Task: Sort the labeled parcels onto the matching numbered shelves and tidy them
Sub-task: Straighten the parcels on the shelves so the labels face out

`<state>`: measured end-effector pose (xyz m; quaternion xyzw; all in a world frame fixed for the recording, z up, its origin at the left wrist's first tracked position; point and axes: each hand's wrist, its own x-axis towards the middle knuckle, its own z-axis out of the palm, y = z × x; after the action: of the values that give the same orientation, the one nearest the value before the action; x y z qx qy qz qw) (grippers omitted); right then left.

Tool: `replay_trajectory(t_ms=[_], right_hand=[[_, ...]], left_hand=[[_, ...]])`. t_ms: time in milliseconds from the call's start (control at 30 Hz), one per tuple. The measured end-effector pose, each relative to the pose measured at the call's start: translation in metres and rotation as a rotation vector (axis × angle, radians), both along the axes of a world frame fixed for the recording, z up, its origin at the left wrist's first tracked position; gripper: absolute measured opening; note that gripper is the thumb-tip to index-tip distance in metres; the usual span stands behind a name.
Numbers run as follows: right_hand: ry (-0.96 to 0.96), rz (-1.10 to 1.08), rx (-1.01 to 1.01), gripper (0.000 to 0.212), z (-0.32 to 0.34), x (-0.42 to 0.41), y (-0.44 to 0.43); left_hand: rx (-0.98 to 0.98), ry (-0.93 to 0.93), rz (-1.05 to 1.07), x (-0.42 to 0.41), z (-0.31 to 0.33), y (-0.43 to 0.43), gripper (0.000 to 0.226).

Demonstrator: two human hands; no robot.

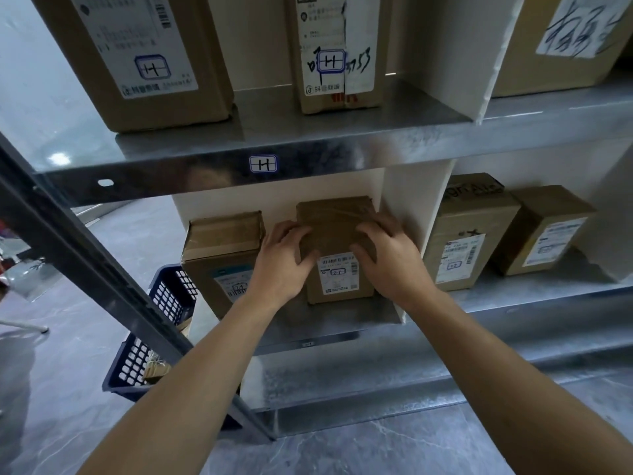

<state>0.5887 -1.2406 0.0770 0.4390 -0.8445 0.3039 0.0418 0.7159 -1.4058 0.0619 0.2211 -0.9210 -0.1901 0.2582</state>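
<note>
A brown cardboard parcel (334,228) with a white label reading 2-1 stands in the left compartment of the lower shelf (346,320). My left hand (284,258) grips its left side and my right hand (387,255) grips its right side. Another taped parcel (222,248) with a 2-1 label stands just to its left, partly hidden by my left wrist. On the upper shelf (342,145), tagged 1-1 on its front edge, stand two parcels (144,60) (337,53) with 1-1 labels.
A white divider (411,214) separates the lower compartments; two more parcels (469,234) (544,231) stand to its right. A blue plastic basket (150,334) sits on the grey floor at the left, behind a slanted metal post (85,255). Another box (561,42) is at upper right.
</note>
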Motion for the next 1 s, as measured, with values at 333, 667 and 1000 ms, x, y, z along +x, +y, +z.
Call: replay_trajectory(t_ms=[333,667,1000], right_hand=[[0.154,-0.062,0.0,0.035,-0.017,0.031,0.056],[0.296,-0.108,0.142,0.03,-0.019,-0.004,0.133],[0.34,-0.09,0.339,0.034,0.004,-0.074,0.238]], left_hand=[[-0.072,0.045,-0.074,0.027,-0.001,0.035,0.039],[-0.176,-0.007,-0.162,0.005,-0.002,0.108,0.042],[-0.32,-0.227,-0.135,-0.071,0.002,0.221,0.047]])
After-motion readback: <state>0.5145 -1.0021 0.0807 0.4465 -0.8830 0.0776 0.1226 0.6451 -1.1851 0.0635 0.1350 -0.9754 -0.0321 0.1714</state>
